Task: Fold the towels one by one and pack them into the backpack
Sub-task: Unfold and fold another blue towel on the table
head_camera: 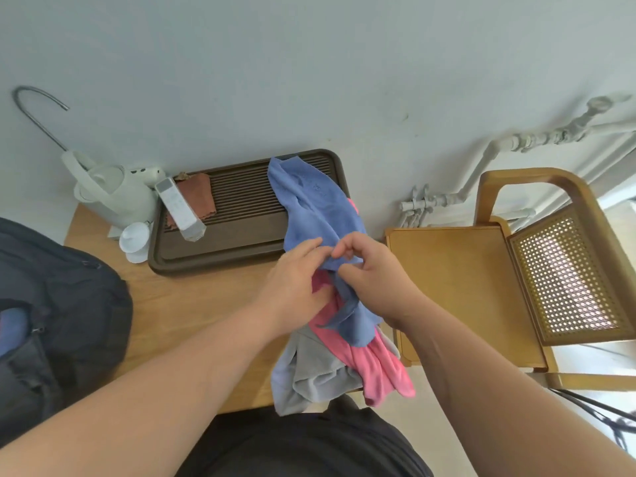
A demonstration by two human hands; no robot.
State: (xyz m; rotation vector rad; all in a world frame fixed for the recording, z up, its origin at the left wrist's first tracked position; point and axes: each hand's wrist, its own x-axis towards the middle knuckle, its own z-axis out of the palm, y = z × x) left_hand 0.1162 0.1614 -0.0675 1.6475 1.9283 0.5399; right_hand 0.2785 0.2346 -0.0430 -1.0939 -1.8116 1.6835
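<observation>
The right hand [371,273] is pinching the blue towel [309,201] with curled fingers; the left hand [296,284] is pressing it, fingers straight. It is lying on a pink towel [378,370], right of the backpack [69,304].

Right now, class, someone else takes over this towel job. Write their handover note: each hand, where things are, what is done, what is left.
Left hand: straight fingers touch the blue towel.
Right hand: pinches its edge.
Blue towel lies unfolded over pink towel and grey towel on the table, right side; backpack open at left, something blue inside.
Done: perhaps one towel packed.
Left: fold and pack all three.
</observation>
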